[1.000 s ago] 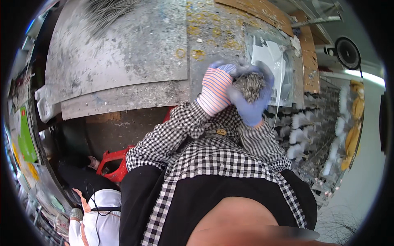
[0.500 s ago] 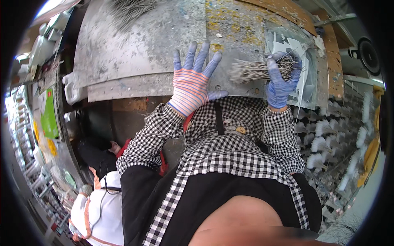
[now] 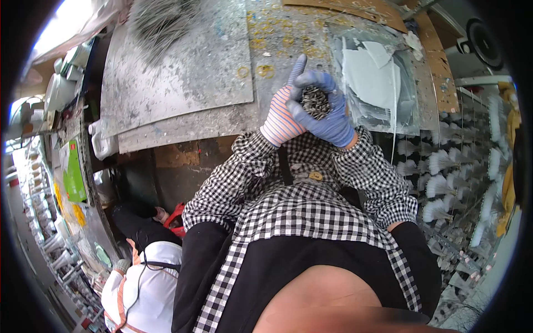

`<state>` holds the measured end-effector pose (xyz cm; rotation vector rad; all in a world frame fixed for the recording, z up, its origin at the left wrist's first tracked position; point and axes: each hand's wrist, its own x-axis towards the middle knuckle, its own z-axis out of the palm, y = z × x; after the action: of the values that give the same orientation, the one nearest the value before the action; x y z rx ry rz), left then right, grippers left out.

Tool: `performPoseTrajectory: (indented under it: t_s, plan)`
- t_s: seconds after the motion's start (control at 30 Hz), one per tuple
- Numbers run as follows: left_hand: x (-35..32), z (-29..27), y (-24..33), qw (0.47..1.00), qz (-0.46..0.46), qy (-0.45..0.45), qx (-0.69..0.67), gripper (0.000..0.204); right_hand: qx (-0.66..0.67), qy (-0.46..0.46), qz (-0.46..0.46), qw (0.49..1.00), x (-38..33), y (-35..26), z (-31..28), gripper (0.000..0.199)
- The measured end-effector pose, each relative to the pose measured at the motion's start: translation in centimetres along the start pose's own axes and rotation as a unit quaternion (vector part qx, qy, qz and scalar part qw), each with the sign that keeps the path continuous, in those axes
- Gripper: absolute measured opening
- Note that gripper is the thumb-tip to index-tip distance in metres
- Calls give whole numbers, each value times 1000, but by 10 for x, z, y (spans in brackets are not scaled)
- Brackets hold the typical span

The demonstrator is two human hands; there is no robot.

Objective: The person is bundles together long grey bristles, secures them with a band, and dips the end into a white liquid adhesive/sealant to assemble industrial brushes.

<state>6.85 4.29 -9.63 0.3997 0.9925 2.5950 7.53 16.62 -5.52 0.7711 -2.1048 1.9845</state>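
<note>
Fingers (image 3: 311, 83) of the right hand (image 3: 325, 119) curl tight around a bristle bundle (image 3: 316, 102), left hand (image 3: 283, 116) cupping it alongside, both above the desk's (image 3: 183, 83) near edge, bristle ends facing up.

Green rectangular label (image 3: 73, 171) on the shelving at the bench's left edge; yellow round stickers (image 3: 79, 214) just below it; no screens or signs

The left hand (image 3: 282, 114) wears a striped knit glove; the right hand (image 3: 327, 111) a matt blue coated one around a coarse bristle bundle (image 3: 315, 101). The counter (image 3: 183, 72) is scratched, dull grey metal.
</note>
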Motion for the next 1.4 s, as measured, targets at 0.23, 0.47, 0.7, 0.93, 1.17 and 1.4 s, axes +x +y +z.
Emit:
performPoseTrajectory:
  t_s: [0.23, 0.47, 0.7, 0.93, 1.17, 1.4]
  plan:
    - [15, 2, 9, 873, 5, -16, 487, 54, -144, -68, -229, 960, 78, -102, -55, 76]
    - [31, -31, -16, 857, 33, -144, 494, 53, -587, -445, -6, 676, 74, -69, -19, 48]
    - [17, -14, -11, 806, 61, -108, 578, 52, -317, -367, 16, 874, 70, -37, -18, 47]
    - [-12, -7, 8, 749, 88, -56, 655, 51, -356, -228, -309, 852, 81, -123, -2, 62]
    - [-2, -6, 6, 684, 121, -7, 720, 51, -221, -154, -182, 946, 73, -65, -27, 93]
    - [16, -32, -7, 862, 85, 17, 499, 48, -364, -56, -39, 929, -31, 79, -19, 110]
